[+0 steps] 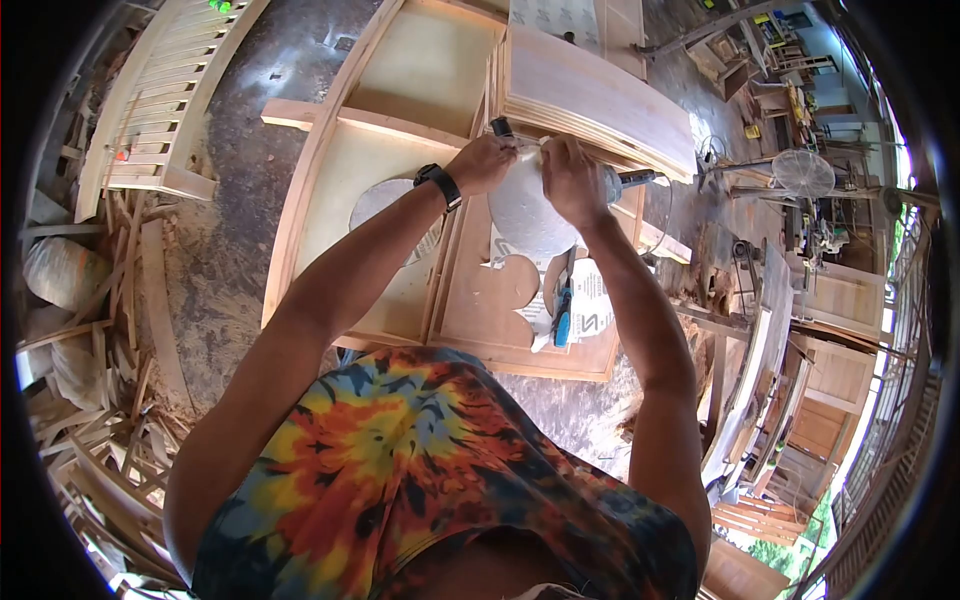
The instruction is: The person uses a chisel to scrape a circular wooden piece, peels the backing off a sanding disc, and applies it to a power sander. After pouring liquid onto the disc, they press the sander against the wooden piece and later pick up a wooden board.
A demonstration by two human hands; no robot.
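My left hand (485,165), with a black watch at the wrist, is closed with its fingertips at the upper edge of a round grey sheet (530,215) that looks like sandpaper. Close beside it, my right hand (575,185) is closed on the same edge. Below the sheet lie cut pieces of white printed paper (590,290) with round cut-outs. On them rests a blue-handled tool (563,315), possibly scissors. Another round grey piece (380,205) sits under my left forearm. A power tool (620,183) with a cord is partly hidden behind my right hand.
Stacked wooden panels (600,95) stand just beyond my hands. A wooden frame (310,200) lies under the work. To the left are a slatted wooden piece (165,100) and scrap wood (100,470). A fan (803,174) stands at right.
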